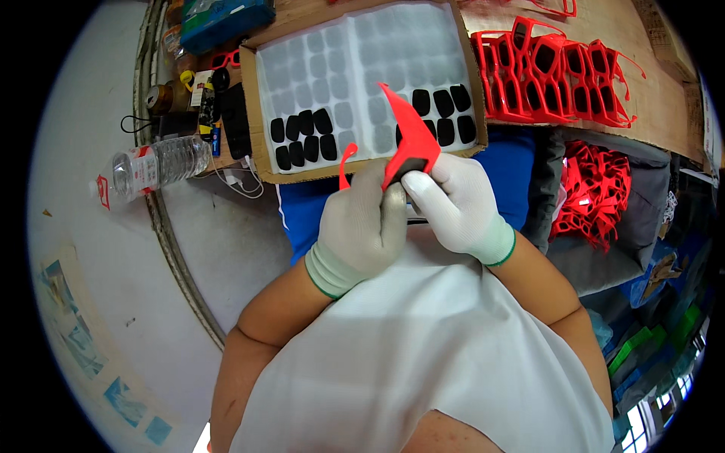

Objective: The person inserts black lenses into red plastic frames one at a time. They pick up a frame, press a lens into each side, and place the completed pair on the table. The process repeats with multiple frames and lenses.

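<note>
Holding red frame (pixel 411 124) over near edge of box (pixel 252 98), L hand (pixel 355 223) curled round one side, R hand (pixel 457 208) pinching by lens (pixel 408 167), prob. light, stiff plastic w/ easily smudged lens, best gripped by rim.

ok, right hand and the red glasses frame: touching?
Touching: the head view shows the right hand gripping the red glasses frame, gloved thumb against its lower edge.

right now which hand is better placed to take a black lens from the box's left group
Probably the left hand: it sits closer to that group of black lenses than the right hand. Both grip the red frame, so the left would likely need to let go.
</note>
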Tool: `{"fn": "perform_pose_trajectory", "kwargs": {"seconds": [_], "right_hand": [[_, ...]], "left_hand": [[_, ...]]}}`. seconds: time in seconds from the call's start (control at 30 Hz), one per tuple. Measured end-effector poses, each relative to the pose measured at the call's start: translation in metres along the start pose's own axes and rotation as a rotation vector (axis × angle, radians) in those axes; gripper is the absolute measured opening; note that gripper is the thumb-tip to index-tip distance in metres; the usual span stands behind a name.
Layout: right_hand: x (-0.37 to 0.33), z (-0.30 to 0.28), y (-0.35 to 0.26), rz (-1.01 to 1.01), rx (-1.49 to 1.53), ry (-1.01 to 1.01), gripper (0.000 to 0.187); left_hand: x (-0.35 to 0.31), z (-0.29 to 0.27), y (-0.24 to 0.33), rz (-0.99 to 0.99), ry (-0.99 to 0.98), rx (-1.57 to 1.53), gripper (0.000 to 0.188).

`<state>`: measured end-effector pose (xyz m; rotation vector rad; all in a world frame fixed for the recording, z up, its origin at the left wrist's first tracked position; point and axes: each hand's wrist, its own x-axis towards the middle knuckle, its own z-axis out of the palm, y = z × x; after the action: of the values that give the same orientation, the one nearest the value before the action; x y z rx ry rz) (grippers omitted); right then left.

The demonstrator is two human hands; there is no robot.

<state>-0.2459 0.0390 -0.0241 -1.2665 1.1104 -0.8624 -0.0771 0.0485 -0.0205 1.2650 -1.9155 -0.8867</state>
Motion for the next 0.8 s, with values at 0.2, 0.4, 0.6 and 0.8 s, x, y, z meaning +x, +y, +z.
{"fn": "perform_pose_trajectory", "kwargs": {"seconds": [0.2, 0.4, 0.6, 0.8], "right_hand": [[0.004, -0.022, -0.007, -0.111, -0.028, -0.076, 0.016], [0.006, -0.026, -0.022, -0.08, -0.262, -0.05, 0.013], [0.002, -0.026, -0.026, -0.181, -0.285, -0.034, 0.012], [-0.003, -0.019, -0.014, -0.21, -0.396, 0.292, 0.032]], "left_hand": [[0.013, -0.019, 0.02, -0.317, -0.23, -0.31, 0.027], [0.015, -0.006, 0.02, 0.015, -0.059, 0.091, 0.03], [0.014, -0.005, 0.026, 0.049, 0.0, 0.064, 0.032], [0.024, -0.033, 0.021, -0.114, -0.371, 0.121, 0.027]]}}
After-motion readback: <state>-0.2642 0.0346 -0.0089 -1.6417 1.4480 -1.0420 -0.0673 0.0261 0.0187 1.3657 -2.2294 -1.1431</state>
